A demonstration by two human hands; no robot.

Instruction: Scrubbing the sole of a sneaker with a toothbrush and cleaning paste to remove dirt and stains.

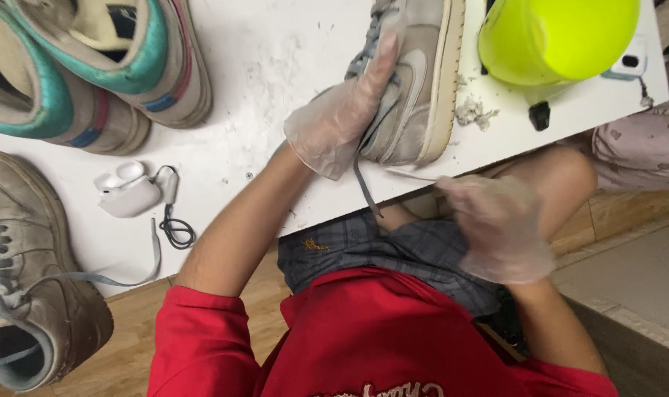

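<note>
Clear thin gloves cover both hands. The left hand (345,110) lies flat and open-fingered on the side of a grey sneaker (415,81), pressing it against the white desk (261,66) near the front edge. The right hand (500,224), blurred, is closed around a thin pale stick-like tool (411,175) whose tip points at the sneaker's heel. A grey lace (364,187) hangs off the desk edge. Beside the sneaker sit crumbs of dirt (472,112) and a yellow-green container (555,37). Farther left lie a white earbud case (127,190), two teal-trimmed sneakers (91,66) and a worn grey shoe (33,272).
</note>
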